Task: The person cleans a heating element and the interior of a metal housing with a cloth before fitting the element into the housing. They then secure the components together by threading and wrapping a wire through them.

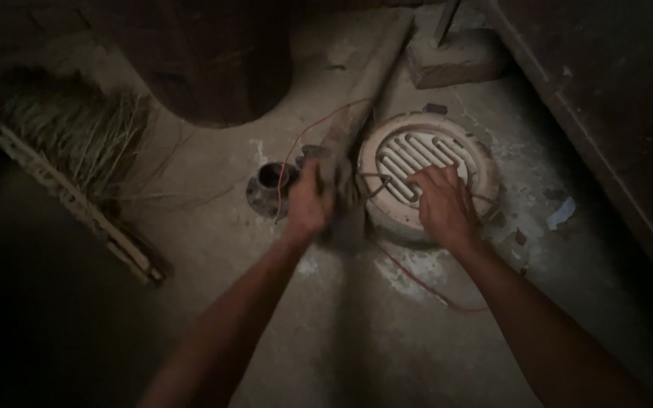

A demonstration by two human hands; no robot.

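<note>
**Inspector:** Report the position of the round, pale ceramic heater plate with winding coil grooves [426,175].

**Technician:** The plate lies flat on the grey concrete floor [357,332], right of centre in the head view. A long, dusty wooden plank [368,91] runs diagonally from the upper middle down to the plate's left edge.

**Inspector:** State the condition of the right hand [443,204].

**Technician:** The right hand rests palm down on the lower right part of the grooved face. The fingers are spread and lie on the grooves; they close around nothing.

**Inspector:** And the left hand [310,200]?

**Technician:** The left hand sits just left of the plate, at the plank's lower end. It is curled in a fist around a dark, blurred object [335,168]. The kind of object cannot be told from the picture.

**Inspector:** List the wiring.

**Technician:** A thin red wire [417,281] loops from the area of the left hand, passes below the plate and curves across the floor toward the right forearm. A second stretch rises above the left hand beside the plank.

**Inspector:** Adjacent items?

**Technician:** A small, dark round metal cup-shaped part [268,183] stands on the floor just left of the left hand. A bundle of dry straw [77,128] lies at the upper left, well apart. A rough brick block [455,60] sits above the plate.
</note>
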